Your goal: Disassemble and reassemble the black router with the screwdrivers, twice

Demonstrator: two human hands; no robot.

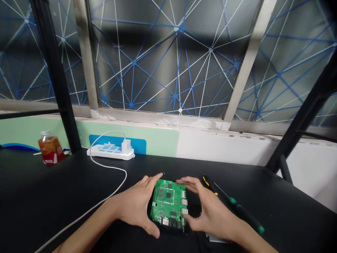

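A green circuit board [168, 205] with chips and metal ports along its right and front edges sits in a black case, low in the middle of the head view. My left hand [138, 202] wraps round its left side, fingertips at the far left corner and thumb near the front left corner. My right hand [206, 207] grips the right side, its thumb by the ports and its fingers at the far right corner. To the right of my right hand lies a screwdriver [247, 217] with a black and green handle. Behind it is a yellow and black tool handle [207, 181], partly hidden.
A white power strip [110, 151] with a plugged-in charger stands against the wall. Its white cable [105, 198] runs across the black table [65, 189] to the front left. A bottle [50, 149] stands at the back left. A flat metallic piece [217, 239] lies beneath my right forearm.
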